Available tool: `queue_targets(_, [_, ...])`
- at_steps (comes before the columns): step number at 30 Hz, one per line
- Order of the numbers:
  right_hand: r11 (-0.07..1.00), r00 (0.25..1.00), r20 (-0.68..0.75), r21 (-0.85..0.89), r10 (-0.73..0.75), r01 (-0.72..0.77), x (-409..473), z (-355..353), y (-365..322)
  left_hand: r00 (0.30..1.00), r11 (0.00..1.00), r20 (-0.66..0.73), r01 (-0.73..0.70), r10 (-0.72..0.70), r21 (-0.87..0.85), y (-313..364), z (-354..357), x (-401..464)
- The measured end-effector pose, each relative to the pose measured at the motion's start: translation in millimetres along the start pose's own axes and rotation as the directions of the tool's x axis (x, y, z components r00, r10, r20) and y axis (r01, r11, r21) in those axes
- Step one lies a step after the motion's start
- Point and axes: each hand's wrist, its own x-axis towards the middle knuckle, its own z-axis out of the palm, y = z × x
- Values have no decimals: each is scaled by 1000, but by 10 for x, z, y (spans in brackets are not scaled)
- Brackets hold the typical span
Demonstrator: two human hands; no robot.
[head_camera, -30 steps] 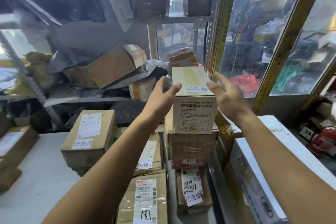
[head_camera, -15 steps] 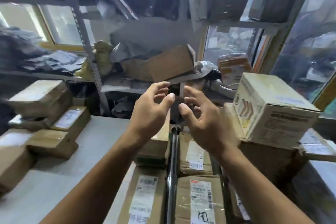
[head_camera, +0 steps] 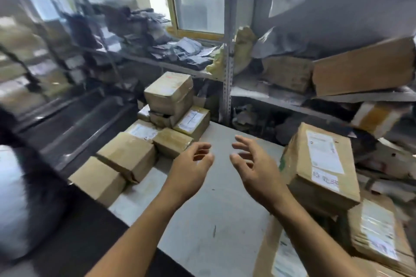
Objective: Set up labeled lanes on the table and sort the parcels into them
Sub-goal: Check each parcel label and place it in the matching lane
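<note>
Two empty hands, the left hand (head_camera: 191, 167) and right hand (head_camera: 254, 167), hover over the grey counter (head_camera: 211, 227), each grip wide with loosely curled fingers. Brown parcels (head_camera: 155, 139) crowd its left edge; a labelled parcel (head_camera: 319, 164), its writing apparently blurred, sits at right.

Brown cardboard parcels (head_camera: 144, 141) cluster at the table's (head_camera: 216, 220) far left, two stacked highest at the back. At the right edge lies a bigger box (head_camera: 319, 164), tilted, with a white shipping label and a handwritten slip on top.
</note>
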Motion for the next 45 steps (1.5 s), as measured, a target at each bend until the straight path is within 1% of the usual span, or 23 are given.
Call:
queue_targets(2, [1000, 999, 44, 22, 4, -5, 91, 157, 78, 998, 998, -19, 65, -65, 6, -153, -78, 12])
queue_targets(6, [998, 992, 129, 53, 13, -20, 278, 403, 251, 987, 990, -88, 141, -138, 31, -386, -190, 33])
queue_targets(8, [998, 986, 161, 46, 30, -38, 388, 549, 327, 978, 982, -100, 186, -181, 39, -508, -264, 49])
queue_targets(12, [997, 963, 257, 1, 78, -81, 584, 942, 455, 956, 962, -126, 270, -265, 32, -783, -481, 113])
queue_targets(15, [991, 942, 314, -89, 122, -99, 782, 1274, 580, 944, 951, -124, 308, -306, -6, -1001, -611, 268])
queue_targets(19, [967, 936, 316, -241, 157, -81, 1197, 1752, 726, 935, 941, -105, 332, -338, -66, -1356, -707, 601])
queue_targets(22, [927, 938, 294, -368, 183, -65, 1567, 2120, 818, 928, 927, -42, 366, -371, -82, -1652, -768, 878])
queue_targets(26, [828, 927, 268, -557, 262, -73, 2020, 2497, 974, 912, 904, 45, 410, -408, -116, -2017, -881, 1169])
queue_targets(29, [829, 883, 322, -546, 340, -120, 2180, 2628, 1107, 900, 889, 94, 435, -426, -139, -2244, -961, 1312])
queue_targets(30, [832, 882, 322, -539, 345, -128, 2186, 2663, 1140, 896, 885, 108, 443, -431, -143, -2328, -977, 1356])
queue_targets(32, [838, 911, 279, -533, 305, -118, 2122, 2675, 1169, 888, 876, 135, 457, -439, -153, -2448, -980, 1415])
queue_targets(33, [844, 931, 234, -522, 280, -123, 2067, 2657, 1174, 885, 870, 150, 463, -442, -168, -2491, -970, 1438])
queue_targets(34, [856, 945, 172, -491, 279, -163, 2001, 2615, 1171, 882, 864, 166, 467, -441, -187, -2526, -952, 1457])
queue_targets(35, [870, 945, 104, -432, 310, -238, 1917, 2544, 1157, 881, 860, 177, 469, -439, -201, -2546, -932, 1473])
queue_targets(37, [882, 907, 10, -238, 421, -407, 1703, 2358, 1125, 884, 860, 183, 463, -430, -215, -2552, -893, 1504])
queue_targets(39, [854, 856, -28, -46, 517, -518, 1469, 2164, 1121, 885, 862, 193, 459, -423, -217, -2503, -840, 1517])
queue_targets(41, [789, 797, -39, 181, 603, -588, 1265, 2006, 1091, 883, 867, 208, 460, -422, -192, -2381, -778, 1497])
queue_targets(43, [688, 737, -48, 406, 674, -602, 1102, 1864, 995, 876, 863, 249, 464, -414, -197, -2238, -690, 1447])
queue_targets(45, [598, 683, -49, 532, 729, -600, 945, 1718, 891, 856, 826, 330, 492, -399, -276, -2034, -594, 1380])
